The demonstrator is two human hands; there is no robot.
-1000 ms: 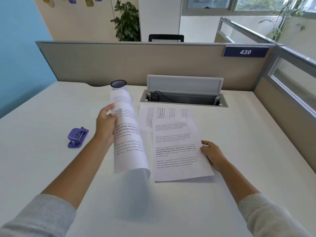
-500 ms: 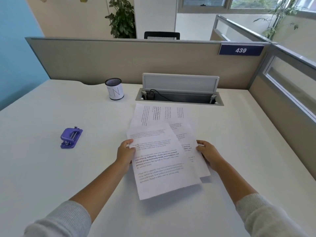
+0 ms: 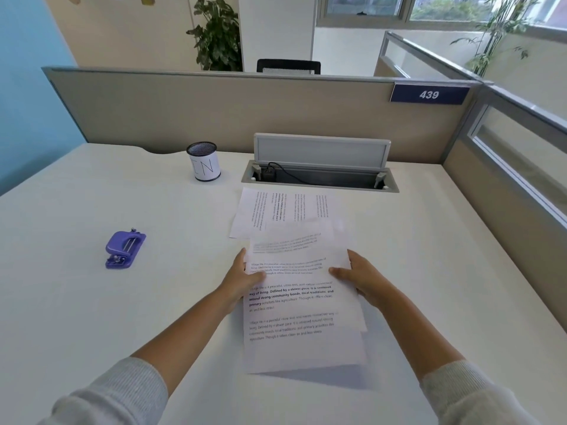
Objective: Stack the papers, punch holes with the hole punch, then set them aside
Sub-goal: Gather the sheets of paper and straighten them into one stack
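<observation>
Two printed sheets (image 3: 302, 317) lie roughly one over the other in front of me, lifted a little off the white desk (image 3: 92, 302), their far end blurred. My left hand (image 3: 244, 279) grips their left edge, thumb on top. My right hand (image 3: 357, 276) grips the right edge, thumb on the text. A third printed sheet (image 3: 276, 210) lies flat and sideways just beyond them. The purple hole punch (image 3: 125, 249) sits on the desk well to the left of my left hand.
A mesh pen cup (image 3: 204, 162) with a white label stands at the back. An open cable tray (image 3: 319, 176) with raised lid sits behind the papers. Beige partitions (image 3: 214, 111) wall the desk at the back and right.
My left hand carried its sheet rightward onto the sheet under my right hand. Both hands now hold the two sheets together, nearly squared.
</observation>
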